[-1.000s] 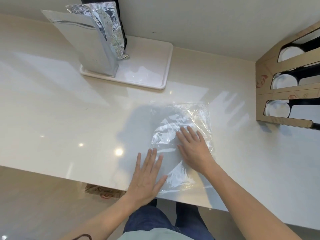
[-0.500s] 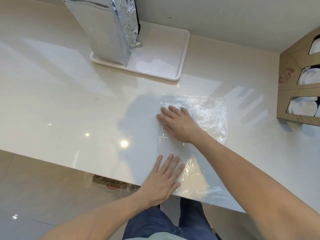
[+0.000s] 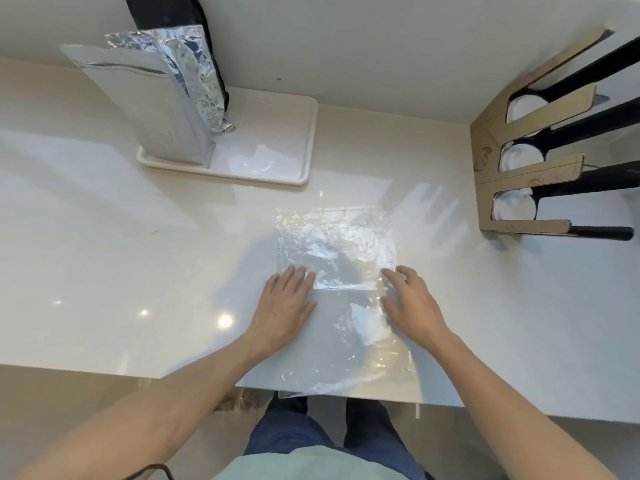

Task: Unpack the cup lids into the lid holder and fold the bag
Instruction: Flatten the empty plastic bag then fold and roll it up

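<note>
A clear plastic bag (image 3: 339, 247) lies flat on the pale counter, its near end reaching the counter's front edge. My left hand (image 3: 287, 306) rests palm down on the bag's left side, fingers spread. On the bag's right side my right hand (image 3: 412, 303) presses down with fingers slightly curled. A crease runs across the bag between the two hands. The brown lid holder (image 3: 491, 168) stands at the right with white cup lids (image 3: 514, 207) showing in its three slots.
A white tray (image 3: 277, 147) sits at the back with a tall silver foil pouch (image 3: 162, 102) standing on its left end. The counter's front edge (image 3: 104, 370) runs below my hands; the wall is behind the tray.
My right hand came back from the bag's far left part to its right side. My left hand slid forward along the left edge. The bag now lies flatter.
</note>
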